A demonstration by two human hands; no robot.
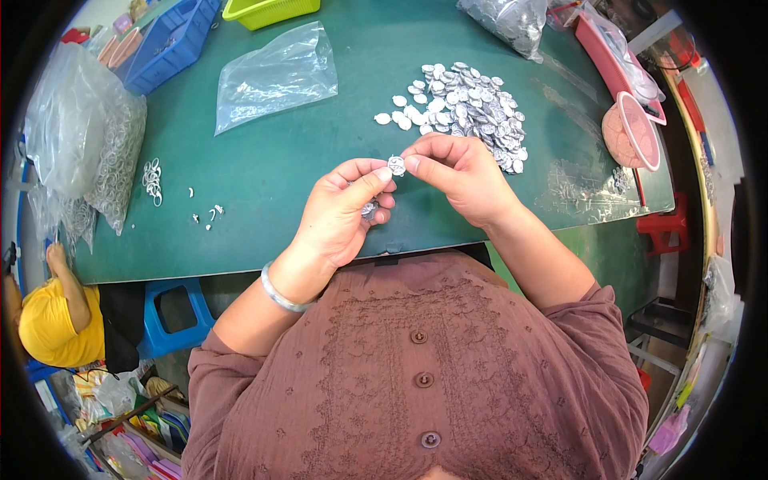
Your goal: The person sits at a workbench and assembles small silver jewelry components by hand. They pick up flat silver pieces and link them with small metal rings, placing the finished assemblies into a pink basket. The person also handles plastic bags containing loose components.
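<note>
Between the fingertips of both hands is a small round silver metal charm (397,166), held up over the near part of the green table (272,192). My left hand (340,210) pinches its left side, and more silver pieces (369,210) show under its curled fingers. From the right, the thumb and forefinger of my right hand (460,178) close on the charm's other edge. Just beyond my right hand lies a spread pile of similar silver charms (472,104), with a few loose ones at its left side.
Left of my hands are silver rings (152,180) and small scraps (214,212). A flat clear bag (276,76), bulging bags of rings (116,172), a blue crate (168,48) and a pink basket (630,132) surround the work area. A person in yellow (60,316) sits at left.
</note>
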